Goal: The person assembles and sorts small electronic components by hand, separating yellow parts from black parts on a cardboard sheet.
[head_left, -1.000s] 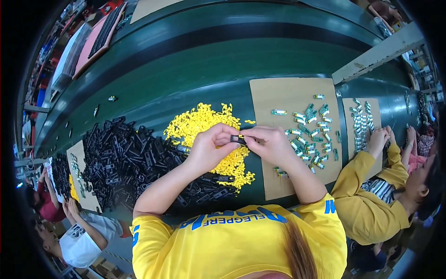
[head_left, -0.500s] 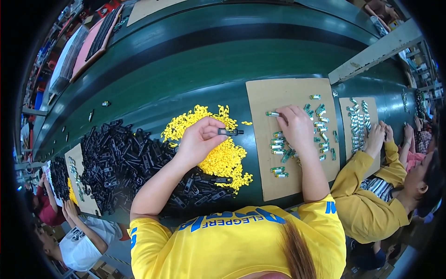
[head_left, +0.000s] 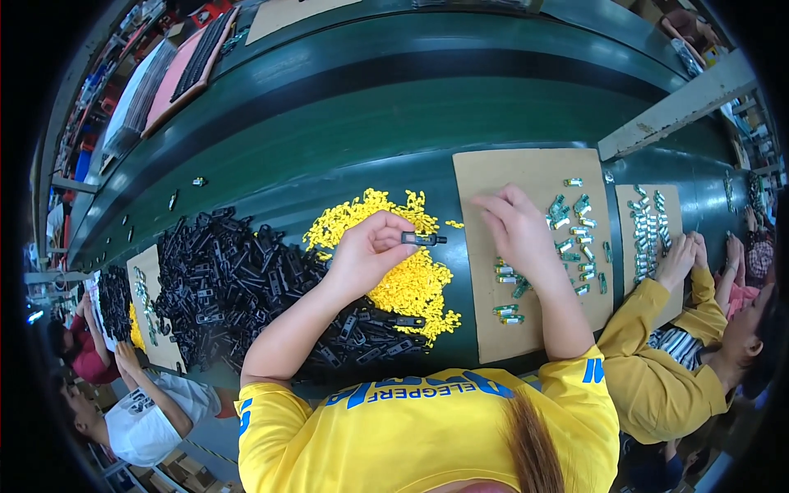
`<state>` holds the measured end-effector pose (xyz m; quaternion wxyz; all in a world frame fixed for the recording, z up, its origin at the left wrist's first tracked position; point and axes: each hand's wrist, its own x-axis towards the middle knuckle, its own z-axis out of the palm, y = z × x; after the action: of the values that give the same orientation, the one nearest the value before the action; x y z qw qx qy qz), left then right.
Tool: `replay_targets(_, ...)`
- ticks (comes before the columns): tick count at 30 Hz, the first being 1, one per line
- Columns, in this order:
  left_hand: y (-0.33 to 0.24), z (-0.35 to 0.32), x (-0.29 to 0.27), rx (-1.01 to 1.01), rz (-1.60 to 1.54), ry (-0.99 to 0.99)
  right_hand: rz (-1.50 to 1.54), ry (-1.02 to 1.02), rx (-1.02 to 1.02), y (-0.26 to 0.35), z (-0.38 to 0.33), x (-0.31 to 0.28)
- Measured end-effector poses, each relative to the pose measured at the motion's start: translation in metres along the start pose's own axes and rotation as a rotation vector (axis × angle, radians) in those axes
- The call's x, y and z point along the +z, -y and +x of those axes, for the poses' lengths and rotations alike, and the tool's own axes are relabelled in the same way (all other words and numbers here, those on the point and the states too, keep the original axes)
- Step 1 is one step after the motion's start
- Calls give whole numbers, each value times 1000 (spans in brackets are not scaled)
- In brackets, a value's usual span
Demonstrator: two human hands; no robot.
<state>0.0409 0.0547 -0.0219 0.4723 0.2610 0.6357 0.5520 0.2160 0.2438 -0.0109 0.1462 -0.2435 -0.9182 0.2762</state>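
Note:
In my left hand (head_left: 370, 255), a small black plastic housing (head_left: 423, 239) with an opening along it is pinched between thumb and fingers. The hand hovers over a heap of tiny yellow plastic pieces (head_left: 411, 283). My right hand (head_left: 519, 230) is above a cardboard sheet (head_left: 526, 329), its fingertips pointing left toward the housing. Those fingertips are smeared by motion, so anything between them cannot be made out. Small green-and-silver cylindrical parts (head_left: 509, 319) lie on the cardboard below and to the right of that hand.
Left of the yellow heap spreads a big pile of black housings (head_left: 238, 296). Everything lies on a green surface (head_left: 370, 107). A metal post (head_left: 674, 107) slants in at the right. Co-workers sit either side, one in a mustard sleeve (head_left: 633, 316) beside another cardboard sheet (head_left: 670, 304).
My right hand has shifted left over the cardboard, toward the black housing; the green-and-silver part at its fingertips no longer shows. The left hand keeps its grip. The whole view has shifted slightly.

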Motion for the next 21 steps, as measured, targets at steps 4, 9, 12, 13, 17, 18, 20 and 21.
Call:
replay_targets(4,-2,-2,4,6,-20,5,357,-4,27,27,-13,-3)
replay_targets(9,-12,-6,17,44,-50,35,581,-63,27,33,-23,10)
replay_targets(12,-14,-9,20,75,-67,48,594,-102,7,30,-25,19)
replay_targets(13,-14,-9,20,72,-59,56,566,-126,-58,30,-23,20)
replay_targets(17,-13,-9,21,61,-35,85,478,-200,-250,26,-20,25)
replay_targets(18,-13,-9,22,67,-58,66,510,-191,-213,24,-21,28)
replay_targets(20,-13,-9,25,77,-104,28,572,-173,-139,20,-24,33)
replay_targets(21,-13,-9,26,83,-128,9,603,-164,-102,20,-24,34)
